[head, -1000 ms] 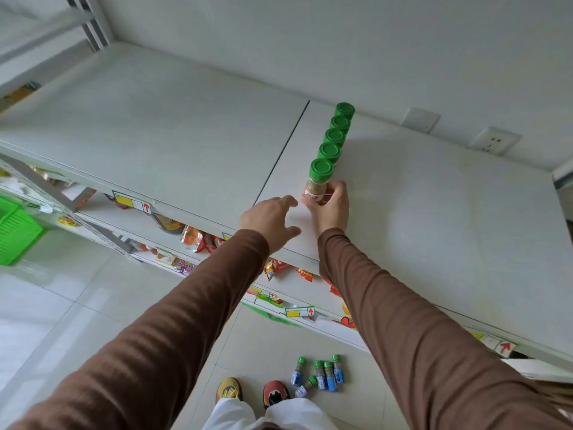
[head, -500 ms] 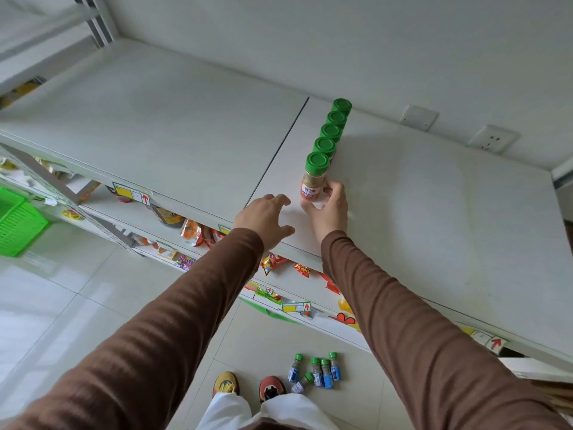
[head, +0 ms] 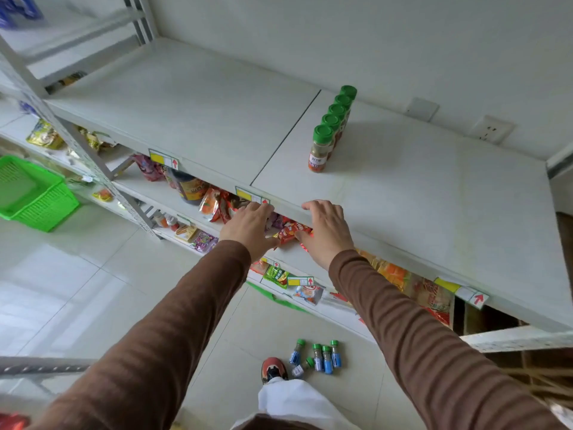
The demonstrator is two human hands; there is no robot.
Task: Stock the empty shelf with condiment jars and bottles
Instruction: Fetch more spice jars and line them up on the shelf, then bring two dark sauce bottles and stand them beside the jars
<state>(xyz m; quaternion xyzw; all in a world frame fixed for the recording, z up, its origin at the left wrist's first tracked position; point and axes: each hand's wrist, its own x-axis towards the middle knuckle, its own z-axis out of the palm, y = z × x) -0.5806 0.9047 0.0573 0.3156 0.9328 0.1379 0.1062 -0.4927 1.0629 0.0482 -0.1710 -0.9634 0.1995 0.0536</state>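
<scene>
Several green-capped spice jars stand in a row running front to back on the white top shelf (head: 192,119); the frontmost jar (head: 321,149) has an orange label. My left hand (head: 249,229) and my right hand (head: 327,232) hover at the shelf's front edge, fingers relaxed, holding nothing. On the floor by my shoe lie several small green-capped bottles with blue labels (head: 319,356), one tipped on its side.
Lower shelves (head: 167,193) hold snack packets and a dark bottle (head: 190,190). A green basket (head: 34,193) sits at the left. Price tags (head: 164,158) line the shelf edge. A wall socket (head: 491,129) is behind the shelf.
My right hand let go of the frontmost jar and both hands drew back to the shelf's front edge. The jar stays standing in the row.
</scene>
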